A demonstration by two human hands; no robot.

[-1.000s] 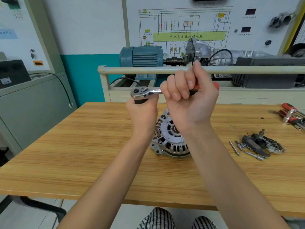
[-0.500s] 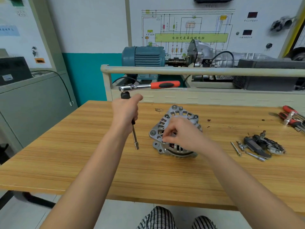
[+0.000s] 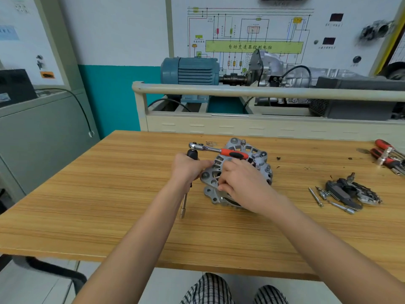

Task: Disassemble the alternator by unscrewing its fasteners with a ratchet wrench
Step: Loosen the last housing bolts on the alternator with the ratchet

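Alternator (image 3: 237, 172) sits on the wooden table (image 3: 109, 194), roughly centre, rear housing tilted up toward us. We have our right hand (image 3: 243, 183) laid over its face, fingers curled onto the housing ribs — steadying it, from the look of it. Our left hand (image 3: 188, 170) is wrapped round the black grip of the ratchet wrench (image 3: 217, 150), just left of the alternator; the long extension (image 3: 184, 205) hangs down past the wrist, its tip at or just above the table, and the orange handle sticks out to the right over the housing rim.

Socket is not on any fastener right now, so we judge this as a reposition between bolts. Loose bolts (image 3: 315, 197) and a stripped-off rectifier assembly (image 3: 352, 191) lie well to the right, 2 or more red-handled tools (image 3: 385, 154) at the far right edge.

Risks from here:
- Alternator rests on its rounded edge; if the right hand eases off while torque goes in, it can roll or skid.
- A long extension seated at an angle can cam off the bolt head and round it.
- The orange handle swings close to the right-hand fingers — pinch risk against the housing.
- Freed bolts can roll off among the debris on the table.
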